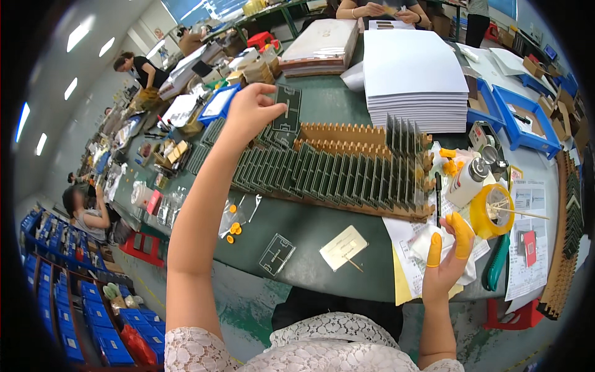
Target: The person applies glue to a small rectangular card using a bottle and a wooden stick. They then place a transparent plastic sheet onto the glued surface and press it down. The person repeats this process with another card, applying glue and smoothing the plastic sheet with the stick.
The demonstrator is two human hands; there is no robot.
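Observation:
My left hand (251, 118) reaches over the far left of a wooden slotted rack (347, 131). Its thumb and fingers are closed at the left edge of a thin dark green panel (288, 111) with pale outlines. Many similar panels (334, 177) stand tilted in rows in the rack. My right hand (447, 263) wears yellow finger cots and is at the right front, fingers apart, over crumpled white material (424, 242). One dark panel (276, 254) lies flat on the table, left of a cream card (344, 248) with a thin stick across its lower edge.
A yellow tape roll (480, 211), a white bottle (468, 181) and a green cutter (497, 263) are at the right. Behind the rack rises a tall white paper stack (415, 80). Blue trays (527, 127) sit at the far right. A person (384, 9) works across the table.

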